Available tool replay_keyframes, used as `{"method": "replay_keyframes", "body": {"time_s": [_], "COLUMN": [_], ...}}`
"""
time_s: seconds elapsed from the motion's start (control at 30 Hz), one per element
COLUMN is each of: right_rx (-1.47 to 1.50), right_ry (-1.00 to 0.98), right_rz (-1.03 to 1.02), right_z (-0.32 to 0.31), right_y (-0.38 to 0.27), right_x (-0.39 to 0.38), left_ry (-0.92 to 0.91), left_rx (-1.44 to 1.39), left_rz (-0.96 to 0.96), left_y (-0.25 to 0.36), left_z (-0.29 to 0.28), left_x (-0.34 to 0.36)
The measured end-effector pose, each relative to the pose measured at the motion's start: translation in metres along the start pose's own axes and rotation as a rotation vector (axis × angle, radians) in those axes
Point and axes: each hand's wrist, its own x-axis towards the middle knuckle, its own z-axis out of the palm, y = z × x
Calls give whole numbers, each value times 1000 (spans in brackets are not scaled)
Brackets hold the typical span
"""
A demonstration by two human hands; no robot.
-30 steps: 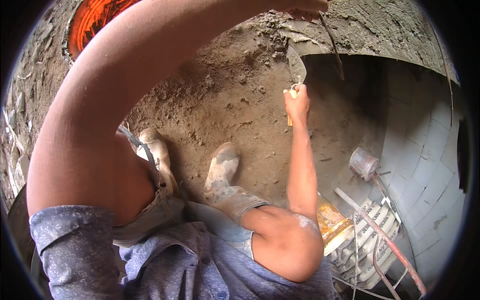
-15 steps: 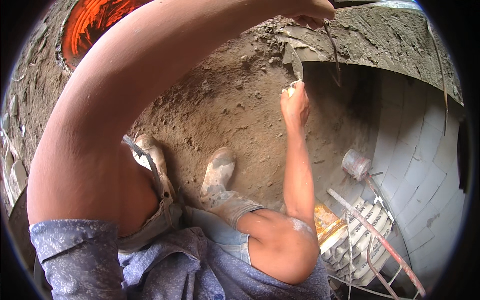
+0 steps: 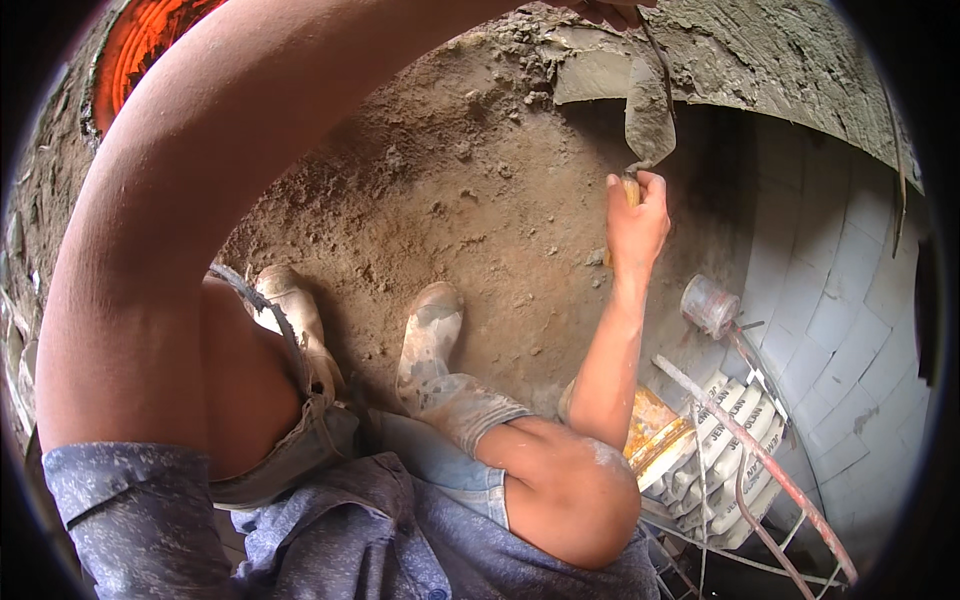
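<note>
My right hand (image 3: 636, 228) grips the wooden handle of a pointed trowel (image 3: 648, 115). Its grey, mortar-smeared blade points up, over the lower edge of a rough band of wet grey mortar (image 3: 800, 70); whether it touches is unclear. My left arm arches across the upper left, and my left hand (image 3: 610, 12) is at the top edge beside that mortar, by a thin dark rod (image 3: 662, 55). Its fingers are partly cut off, so I cannot make out their grip.
An orange-lined container (image 3: 135, 55) is at upper left. Dirt ground (image 3: 470, 240) surrounds my muddy boots (image 3: 430, 330). At right are a small dirty bucket (image 3: 708, 305), a yellow bucket (image 3: 655, 440), stacked white sacks (image 3: 740, 490), red-stained metal bars (image 3: 790, 480) and curved white tiling (image 3: 840, 340).
My right hand and trowel have moved right along the mortar edge, the blade now showing broader. My left arm and hand have shifted slightly up and left since half a second ago.
</note>
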Motion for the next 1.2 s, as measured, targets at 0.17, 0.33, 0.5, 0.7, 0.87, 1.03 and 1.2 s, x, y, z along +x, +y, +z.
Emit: {"method": "replay_keyframes", "body": {"time_s": [0.17, 0.33, 0.5, 0.7, 0.87, 1.03, 1.2], "right_rx": [69, -39, -206, -115, -82, -136, -156], "right_ry": [32, -161, -225, -367, -307, -178, -138], "right_rz": [63, 364, -78, 103, 60, -18, -190], "right_z": [5, 25, 83, 124, 119, 100, 78], "right_y": [16, 13, -9, -32, -36, -26, -19], "right_x": [-29, -64, -25, 14, 26, 39, 47], "left_ry": [-53, -77, -99, -81, -31, -39, -5], "left_rx": [41, 264, 132, -122, -89, -192, -168], "left_rz": [-1, 177, 133, 53, 4, 88, 66], "left_y": [0, 5, 2, 5, 4, -2, 2], "left_z": [-1, -5, -8, -3, -6, 2, 0], "left_x": [5, 3, 0, -3, -6, -3, -9]}}
